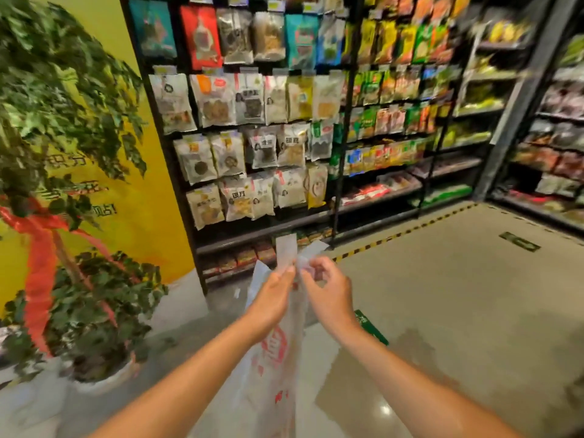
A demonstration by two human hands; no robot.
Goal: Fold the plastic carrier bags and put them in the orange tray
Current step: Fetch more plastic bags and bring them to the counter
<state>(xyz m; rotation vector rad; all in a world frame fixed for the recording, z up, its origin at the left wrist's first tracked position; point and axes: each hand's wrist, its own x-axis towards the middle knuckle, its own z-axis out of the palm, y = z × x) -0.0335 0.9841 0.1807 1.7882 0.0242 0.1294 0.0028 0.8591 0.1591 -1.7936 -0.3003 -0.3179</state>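
In the head view, the person holds one plastic bag (268,374) up in the air in front of the body, with both arms stretched forward. The bag is thin, white and half transparent, with red print on it. It hangs down between the two forearms, above the floor (458,295), and touches nothing else.

The left hand (274,295) pinches the left handle (286,251) of the bag between the thumb and the fingers, and the strip stands up above the fingertips. The right hand (328,290) is just beside it, with the fingers curled, and it pinches the right handle (313,249), which also sticks up a little. The two hands are very near each other, almost touching.

Behind the hands stands a black rack (252,121) full of hanging snack packets. To the right of it, shelves (553,137) with more goods go along the far edge of the floor, and this part is blurred. A yellow and black tape line (395,235) runs on the floor in front of the rack. A green sticker (371,327) lies on the floor near the right wrist.

At the left, a green plant (63,121) with a red ribbon (39,267) stands in a white pot (107,379) on the floor, before a yellow wall (148,222).
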